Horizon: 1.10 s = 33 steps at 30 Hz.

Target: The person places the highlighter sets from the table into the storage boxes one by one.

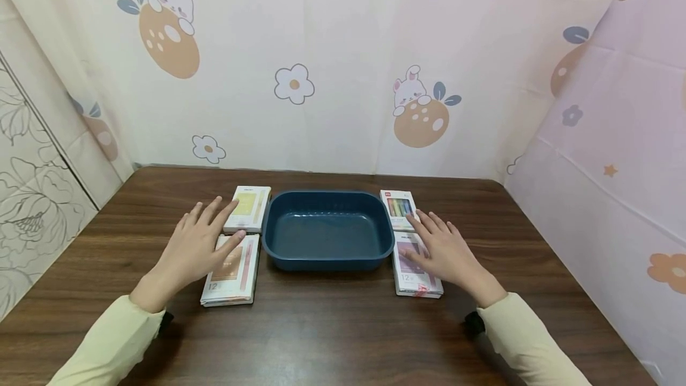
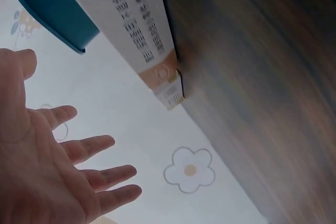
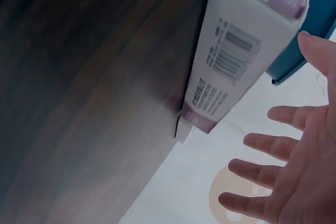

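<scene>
A dark blue rectangular tray (image 1: 328, 264) stands mid-table, two flat white boxes on each side. On the left, a box with a yellow panel (image 1: 248, 207) lies behind one with an orange-brown panel (image 1: 236, 273). To the right, a box picturing coloured sticks (image 1: 399, 204) lies behind one with a purple panel (image 1: 415, 279). My left hand (image 1: 193, 249) spreads its fingers over the left pair, holding nothing. Over the right pair my right hand (image 1: 450, 255) does likewise. Both wrist views show empty palms beside the boxes' printed sides.
Dark brown wooden table (image 1: 327, 326) carries everything. Behind it hangs a pale curtain (image 1: 343, 124) printed with rabbits and flowers, and more fabric (image 1: 605, 153) borders the right side. Black bands show under both cream sleeves (image 1: 109, 338).
</scene>
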Tool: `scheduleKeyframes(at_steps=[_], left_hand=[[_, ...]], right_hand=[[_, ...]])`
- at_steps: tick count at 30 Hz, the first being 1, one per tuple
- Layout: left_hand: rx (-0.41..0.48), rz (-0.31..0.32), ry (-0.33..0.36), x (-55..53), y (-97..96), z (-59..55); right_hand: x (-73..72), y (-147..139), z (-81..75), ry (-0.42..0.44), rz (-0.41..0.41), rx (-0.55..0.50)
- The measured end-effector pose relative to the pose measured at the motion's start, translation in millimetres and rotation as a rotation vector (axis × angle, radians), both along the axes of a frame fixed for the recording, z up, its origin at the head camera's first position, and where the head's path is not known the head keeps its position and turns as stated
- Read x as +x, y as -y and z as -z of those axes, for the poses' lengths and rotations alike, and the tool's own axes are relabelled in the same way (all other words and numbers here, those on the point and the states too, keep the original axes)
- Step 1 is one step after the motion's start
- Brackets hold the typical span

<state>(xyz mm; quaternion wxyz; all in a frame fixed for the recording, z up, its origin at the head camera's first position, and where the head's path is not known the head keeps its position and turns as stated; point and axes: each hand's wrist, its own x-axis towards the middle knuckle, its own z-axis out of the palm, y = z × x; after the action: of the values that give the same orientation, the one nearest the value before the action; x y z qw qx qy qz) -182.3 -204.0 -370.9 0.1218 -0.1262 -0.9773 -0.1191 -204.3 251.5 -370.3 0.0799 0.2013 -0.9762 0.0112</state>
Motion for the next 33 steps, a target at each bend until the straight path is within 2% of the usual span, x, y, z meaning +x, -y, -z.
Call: scheduleKeyframes(at_steps=[4, 9, 23, 33], left_hand=[[0.003, 0.029, -0.021, -1.7, -6.0, 2.0], [-0.004, 0.064, -0.051, -4.0, -14.8, 2.0], [-0.012, 0.145, -0.064, -12.8, -30.1, -0.4], [-0.017, 0.171, -0.004, -20.2, -34.9, 0.7]], right_hand=[[0.4, 4, 1.7, 0.005, -0.025, -0.002], [0.4, 10, 4.4, 0.067, -0.022, -0.015], [2.2, 17, 7.1, 0.106, -0.059, -0.018], [1.8, 17, 8.6, 0.14, -0.06, -0.025]])
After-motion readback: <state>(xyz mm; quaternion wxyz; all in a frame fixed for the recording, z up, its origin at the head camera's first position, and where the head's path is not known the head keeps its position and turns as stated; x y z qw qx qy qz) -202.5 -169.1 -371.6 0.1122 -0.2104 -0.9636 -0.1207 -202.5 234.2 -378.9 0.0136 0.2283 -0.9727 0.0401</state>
